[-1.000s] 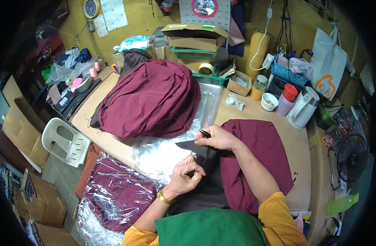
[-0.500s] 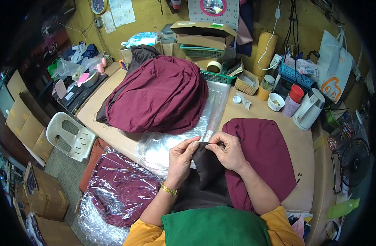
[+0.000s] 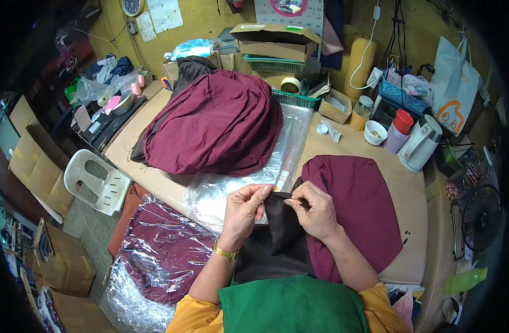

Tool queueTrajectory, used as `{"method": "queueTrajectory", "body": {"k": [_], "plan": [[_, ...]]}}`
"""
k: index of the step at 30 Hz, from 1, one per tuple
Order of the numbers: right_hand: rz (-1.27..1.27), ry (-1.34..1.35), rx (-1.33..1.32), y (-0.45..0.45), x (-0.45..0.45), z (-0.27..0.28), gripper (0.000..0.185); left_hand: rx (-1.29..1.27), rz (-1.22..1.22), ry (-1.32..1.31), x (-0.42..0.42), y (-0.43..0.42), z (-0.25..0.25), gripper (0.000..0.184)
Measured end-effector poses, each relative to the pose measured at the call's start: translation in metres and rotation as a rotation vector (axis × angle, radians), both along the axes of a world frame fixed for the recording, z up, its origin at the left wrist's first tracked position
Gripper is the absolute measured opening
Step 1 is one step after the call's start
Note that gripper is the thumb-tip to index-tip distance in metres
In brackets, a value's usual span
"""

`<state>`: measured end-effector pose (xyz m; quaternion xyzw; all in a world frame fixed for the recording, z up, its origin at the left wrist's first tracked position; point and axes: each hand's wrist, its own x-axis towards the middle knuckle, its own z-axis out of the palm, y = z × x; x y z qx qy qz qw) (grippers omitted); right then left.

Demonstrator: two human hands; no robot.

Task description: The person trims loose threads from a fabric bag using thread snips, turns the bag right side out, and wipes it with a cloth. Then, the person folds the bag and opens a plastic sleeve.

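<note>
A black fabric piece (image 3: 282, 227) is pulled up in front of me, its top edge pinched between both hands. My left hand (image 3: 244, 213), with a gold watch at the wrist, grips the left corner between thumb and forefinger. A short way along the same edge, my right hand (image 3: 315, 208) pinches the cloth with curled fingers. To the right, a maroon fabric piece (image 3: 360, 205) lies on the table and reaches under my right forearm; black cloth shows along its near side. Anything small between the fingertips is hidden.
A large maroon fabric pile (image 3: 215, 122) lies at the back left, beside clear plastic sheets (image 3: 290, 144). Plastic-wrapped maroon fabric (image 3: 165, 250) sits lower left. A white bowl (image 3: 375, 133), a red-lidded tumbler (image 3: 399, 130) and a kettle (image 3: 421, 143) stand at the right edge.
My right hand has slid a little to the right along the black edge, widening the gap from my left hand. The left hand keeps its pinch, and the camera view has shifted slightly.
</note>
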<state>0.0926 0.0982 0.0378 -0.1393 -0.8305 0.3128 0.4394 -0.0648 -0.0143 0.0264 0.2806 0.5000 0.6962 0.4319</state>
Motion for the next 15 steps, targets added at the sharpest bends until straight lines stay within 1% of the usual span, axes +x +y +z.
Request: {"method": "queueTrajectory", "body": {"k": [1, 2, 3, 5, 6, 8, 9, 11, 12, 13, 15], "plan": [[-0.011, -0.022, 0.038, -0.001, 0.002, -0.001, 0.019, 0.049, 0.012, -0.062, -0.002, 0.005, -0.009, 0.027], [-0.015, -0.106, 0.014, -0.001, 0.006, -0.001, 0.018, 0.100, 0.023, -0.124, -0.001, 0.009, -0.014, 0.019], [-0.021, -0.107, 0.013, -0.001, 0.010, 0.004, 0.018, 0.099, 0.017, -0.125, 0.001, 0.010, -0.015, 0.019], [-0.089, -0.233, 0.032, -0.004, 0.015, 0.016, 0.020, 0.173, -0.007, -0.309, 0.006, 0.009, -0.018, 0.017], [-0.091, -0.233, 0.030, -0.004, 0.016, 0.016, 0.020, 0.171, -0.009, -0.309, 0.006, 0.009, -0.019, 0.017], [-0.126, -0.114, 0.000, -0.007, 0.016, 0.016, 0.033, 0.202, -0.026, -0.472, 0.006, 0.007, -0.021, 0.020], [-0.126, -0.114, -0.001, -0.008, 0.018, 0.020, 0.033, 0.201, -0.025, -0.471, 0.007, 0.007, -0.019, 0.020], [-0.044, -0.190, 0.096, -0.015, 0.023, 0.032, 0.040, 0.178, 0.005, -0.518, 0.011, 0.007, -0.011, 0.021], [-0.097, -0.224, 0.267, -0.018, 0.023, 0.039, 0.043, 0.177, 0.004, -0.517, 0.013, 0.006, -0.007, 0.021], [-0.098, -0.223, 0.266, -0.022, 0.022, 0.043, 0.043, 0.175, 0.013, -0.497, 0.015, 0.006, -0.003, 0.022], [-0.183, -0.266, 0.415, -0.028, 0.018, 0.047, 0.039, 0.174, 0.019, -0.477, 0.017, 0.008, -0.002, 0.024]]}}
